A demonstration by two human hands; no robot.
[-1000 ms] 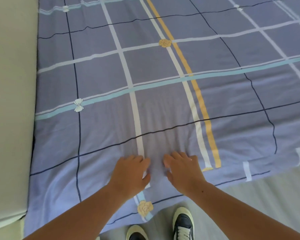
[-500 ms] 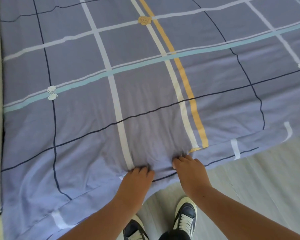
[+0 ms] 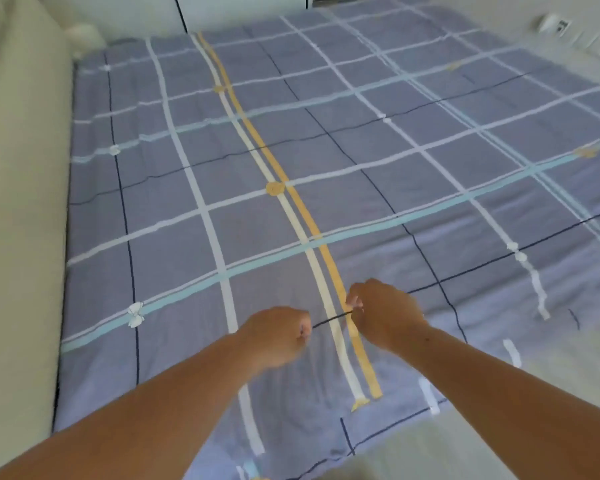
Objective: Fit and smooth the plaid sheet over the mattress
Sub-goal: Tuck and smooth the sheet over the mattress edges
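Observation:
The plaid sheet [image 3: 326,161], lilac with white, teal, dark and orange stripes, lies spread flat over the whole mattress. Its near edge [image 3: 395,424] hangs over the mattress side by the floor. My left hand [image 3: 278,336] is curled into a fist just above the sheet, left of the cream and orange stripes. My right hand [image 3: 385,313] has its fingers curled too and sits on the orange stripe, a short gap from the left. The cloth around both hands looks flat, with no fold lifted. The frame is motion-blurred.
A cream padded headboard or wall panel [image 3: 21,202] runs along the left side of the bed. Pale floor [image 3: 551,358] shows at the lower right. A wall with white sockets [image 3: 565,27] stands beyond the far right corner.
My view has tilted up from the bed's near edge to the whole sheet. Both hands left the hanging edge, moved up over the sheet's top and curled into fists.

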